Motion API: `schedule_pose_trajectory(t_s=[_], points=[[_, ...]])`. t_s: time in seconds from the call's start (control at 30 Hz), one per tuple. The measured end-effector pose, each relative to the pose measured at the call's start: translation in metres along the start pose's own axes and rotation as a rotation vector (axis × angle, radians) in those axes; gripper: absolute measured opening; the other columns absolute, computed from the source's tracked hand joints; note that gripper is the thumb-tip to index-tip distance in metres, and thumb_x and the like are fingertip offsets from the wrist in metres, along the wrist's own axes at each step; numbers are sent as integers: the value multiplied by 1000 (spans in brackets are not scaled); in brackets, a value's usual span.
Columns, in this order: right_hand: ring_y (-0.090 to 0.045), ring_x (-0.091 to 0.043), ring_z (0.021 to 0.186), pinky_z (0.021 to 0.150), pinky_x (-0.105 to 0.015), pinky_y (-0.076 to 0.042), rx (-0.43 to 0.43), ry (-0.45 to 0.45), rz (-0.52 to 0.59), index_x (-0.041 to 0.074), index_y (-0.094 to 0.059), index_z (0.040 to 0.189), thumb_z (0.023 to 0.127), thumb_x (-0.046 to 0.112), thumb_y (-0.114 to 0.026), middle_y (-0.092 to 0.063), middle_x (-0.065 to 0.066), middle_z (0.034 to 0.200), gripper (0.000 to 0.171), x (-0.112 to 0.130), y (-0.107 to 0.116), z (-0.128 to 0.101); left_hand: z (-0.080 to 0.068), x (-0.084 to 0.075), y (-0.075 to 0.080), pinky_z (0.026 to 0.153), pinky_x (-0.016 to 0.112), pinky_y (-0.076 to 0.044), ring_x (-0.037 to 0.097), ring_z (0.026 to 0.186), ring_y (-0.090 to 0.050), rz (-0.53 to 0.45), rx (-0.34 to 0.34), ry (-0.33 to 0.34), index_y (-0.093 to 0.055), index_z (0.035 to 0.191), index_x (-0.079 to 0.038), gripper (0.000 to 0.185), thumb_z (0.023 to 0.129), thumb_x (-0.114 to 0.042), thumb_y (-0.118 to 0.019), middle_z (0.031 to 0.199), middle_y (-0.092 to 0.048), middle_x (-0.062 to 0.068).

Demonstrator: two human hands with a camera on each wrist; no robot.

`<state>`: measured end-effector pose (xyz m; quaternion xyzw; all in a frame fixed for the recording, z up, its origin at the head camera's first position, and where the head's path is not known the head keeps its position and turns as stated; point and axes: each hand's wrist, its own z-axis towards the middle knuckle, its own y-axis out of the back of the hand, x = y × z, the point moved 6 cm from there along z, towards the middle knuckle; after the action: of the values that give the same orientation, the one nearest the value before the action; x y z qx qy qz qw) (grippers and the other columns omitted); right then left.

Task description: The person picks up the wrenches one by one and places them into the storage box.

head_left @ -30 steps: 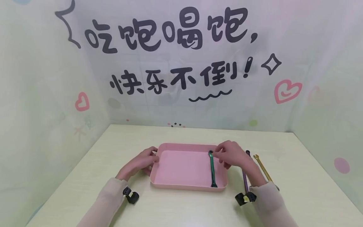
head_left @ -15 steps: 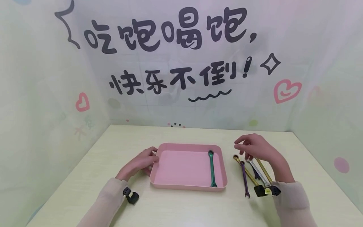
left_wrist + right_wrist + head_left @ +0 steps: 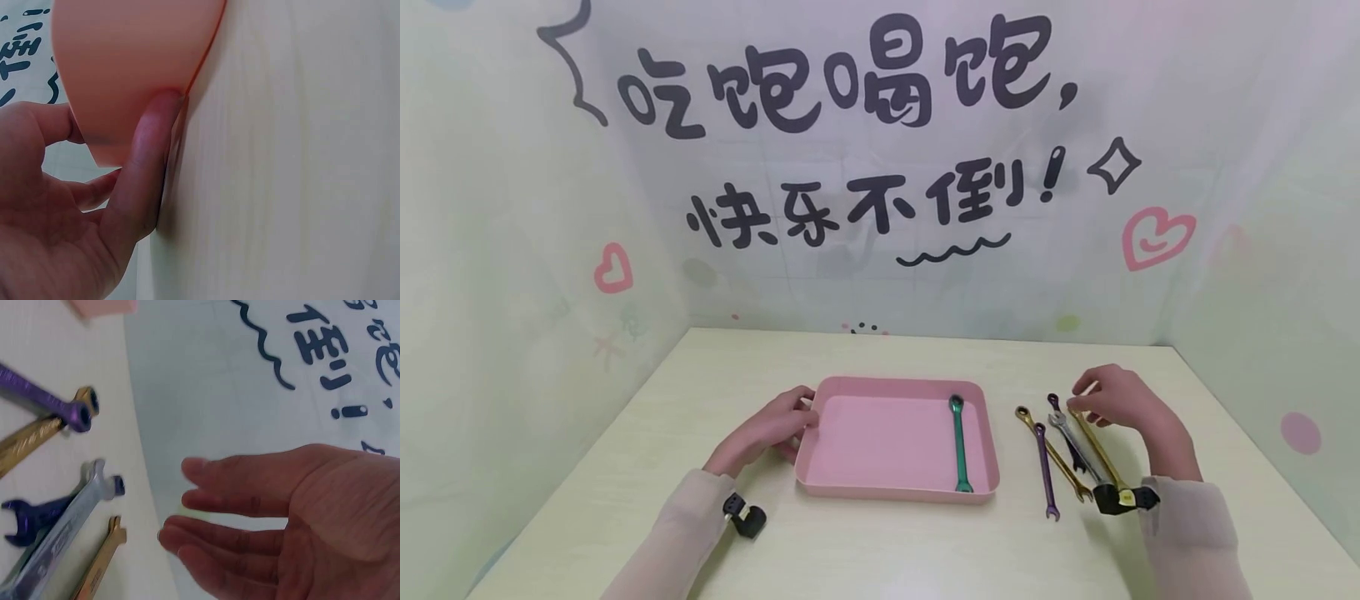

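A pink tray [image 3: 895,386] lies mid-table with a green wrench [image 3: 960,446] along its right side. My left hand [image 3: 801,408] holds the tray's left rim; in the left wrist view a finger [image 3: 147,156] presses the tray's [image 3: 125,62] outer wall. My right hand [image 3: 1086,400] hovers open over several loose wrenches to the right of the tray: a purple wrench [image 3: 1045,471], a gold wrench [image 3: 1052,454] and a silver wrench [image 3: 1078,446]. In the right wrist view the right hand [image 3: 181,506] is empty, just above the silver wrench [image 3: 62,531] and a second gold wrench [image 3: 103,562].
The pale wooden table [image 3: 887,542] is enclosed by printed fabric walls [image 3: 880,208] at the back and both sides. Black camera clips sit on both wrists [image 3: 745,517]. Bare tabletop lies in front of the tray and behind it.
My right hand let go of the green wrench in the tray, swung right and came down over the loose wrenches. The left hand stayed on the tray.
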<state>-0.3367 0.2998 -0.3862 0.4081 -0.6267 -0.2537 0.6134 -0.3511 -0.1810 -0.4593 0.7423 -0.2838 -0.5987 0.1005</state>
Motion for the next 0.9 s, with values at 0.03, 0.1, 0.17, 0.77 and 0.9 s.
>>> schedule_pose_trajectory(t_s=[0.03,0.1,0.17,0.77,0.9], points=[[-72,-25,79,70,-39,-64,12,-29,-1,-11,-64,113,95,17,-70,-72,-24,98,34,-6,0,0,0,0,0,57,36,-63,23,81,-67,2,-2,0,-43,146,0,54,95,-14,-55,114,-61,18],[-70,-24,80,71,-40,-64,58,-84,3,-11,-64,111,94,17,-71,-71,-21,96,33,-16,-3,-2,0,0,0,57,36,-63,23,82,-67,6,-2,3,-44,146,0,54,95,-14,-55,116,-61,18],[-68,-24,82,72,-40,-63,113,-135,21,-10,-64,110,94,17,-72,-69,-18,95,33,-24,-7,-3,-1,0,0,58,37,-63,24,83,-67,9,-1,5,-43,146,0,55,95,-15,-56,117,-61,19],[-54,-18,67,63,-29,-52,174,-295,105,-2,-69,92,89,8,-72,-59,-4,73,11,-46,-24,-7,-1,-1,0,58,37,-63,23,82,-68,7,0,4,-43,147,-1,56,94,-15,-55,118,-61,19],[-56,-19,69,64,-30,-57,167,-289,104,-4,-70,93,89,7,-71,-63,-6,76,12,-47,-25,-5,0,0,0,58,36,-63,23,81,-68,7,-2,6,-43,146,-1,56,94,-15,-55,118,-62,19]])
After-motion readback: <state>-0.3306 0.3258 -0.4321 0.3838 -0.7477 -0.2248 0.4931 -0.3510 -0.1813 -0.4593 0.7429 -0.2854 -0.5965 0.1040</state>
